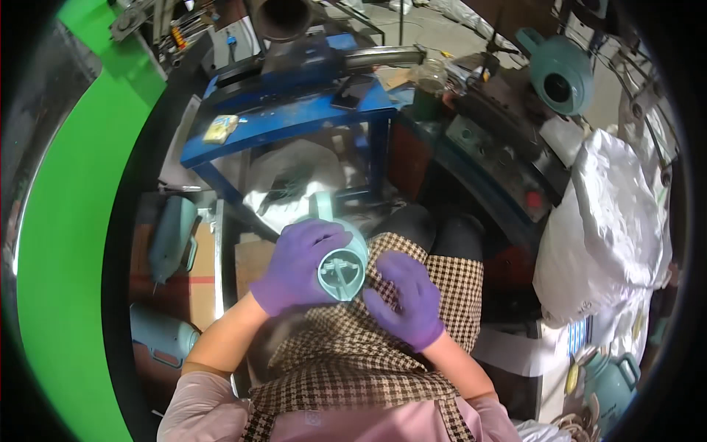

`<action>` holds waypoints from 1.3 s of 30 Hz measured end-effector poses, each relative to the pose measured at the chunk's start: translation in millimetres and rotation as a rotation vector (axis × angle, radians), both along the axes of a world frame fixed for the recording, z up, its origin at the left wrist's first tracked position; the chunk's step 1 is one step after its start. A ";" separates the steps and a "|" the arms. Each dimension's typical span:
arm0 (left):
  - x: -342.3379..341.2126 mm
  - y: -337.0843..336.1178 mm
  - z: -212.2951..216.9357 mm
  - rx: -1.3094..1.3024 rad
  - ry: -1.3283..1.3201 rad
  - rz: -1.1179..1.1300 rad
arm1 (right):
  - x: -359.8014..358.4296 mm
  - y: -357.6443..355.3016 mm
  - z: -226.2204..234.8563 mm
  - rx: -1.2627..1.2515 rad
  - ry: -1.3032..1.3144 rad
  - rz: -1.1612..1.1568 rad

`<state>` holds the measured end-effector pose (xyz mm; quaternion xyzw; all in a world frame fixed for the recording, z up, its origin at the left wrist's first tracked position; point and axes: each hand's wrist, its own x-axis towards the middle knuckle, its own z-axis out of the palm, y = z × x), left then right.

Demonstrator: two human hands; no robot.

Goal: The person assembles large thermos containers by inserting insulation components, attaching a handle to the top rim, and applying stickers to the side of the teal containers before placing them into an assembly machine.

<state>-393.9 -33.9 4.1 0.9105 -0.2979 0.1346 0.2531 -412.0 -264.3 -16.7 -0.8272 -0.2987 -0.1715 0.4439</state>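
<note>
A pale teal plastic thermos jug shell (356, 239) is over my lap, its round opening turned up toward me. Ribs or a bracket-like piece show inside that opening, and a handle juts out at the far side. My left hand (300, 265), in a purple glove, is wrapped around the shell's left side. Just right of the rim is my right hand (407, 300), also gloved in purple. Its fingers are bent, with the thumb apart from them, and I see nothing between them. A brown checked apron (353, 335) covers my lap.
Ahead stands a blue metal bench (287, 118) carrying a dark phone (353, 91) and a small yellow-white packet (220, 129). Similar teal jugs lie at left (174, 237) and stand at lower right (610, 387). A large silvery-white sack (600, 236) is at right.
</note>
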 end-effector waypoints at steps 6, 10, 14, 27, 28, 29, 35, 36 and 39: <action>-17.1 -17.2 -10.4 -0.150 -0.239 0.123 | -25.7 30.8 -19.3 -0.268 -0.036 0.062; -19.1 -45.5 -13.4 -0.180 -0.257 0.186 | -19.4 17.2 -10.8 -0.314 0.120 0.062; -18.6 -68.7 -22.9 -0.143 -0.339 0.093 | -15.2 1.9 -52.0 -0.354 0.224 -0.004; 69.4 84.3 4.1 -0.274 -0.336 0.533 | -6.7 -162.7 102.7 -0.203 -0.321 0.050; 79.6 115.3 -6.2 -0.301 -0.406 0.567 | -10.9 -191.1 114.4 -0.331 -0.482 -0.278; 93.2 131.7 -13.7 -0.334 -0.490 0.593 | -6.5 -219.8 125.2 -0.455 -0.653 -0.619; 76.1 109.9 -0.6 -0.564 -0.366 0.525 | 50.0 -419.9 160.8 -0.589 0.098 -1.040; 74.2 100.6 -4.6 -0.507 -0.421 0.493 | 62.7 -448.1 148.9 -0.863 0.186 -1.128; 53.5 81.9 -20.5 -0.464 -0.440 0.463 | 94.4 -476.3 132.4 -1.195 0.424 -1.291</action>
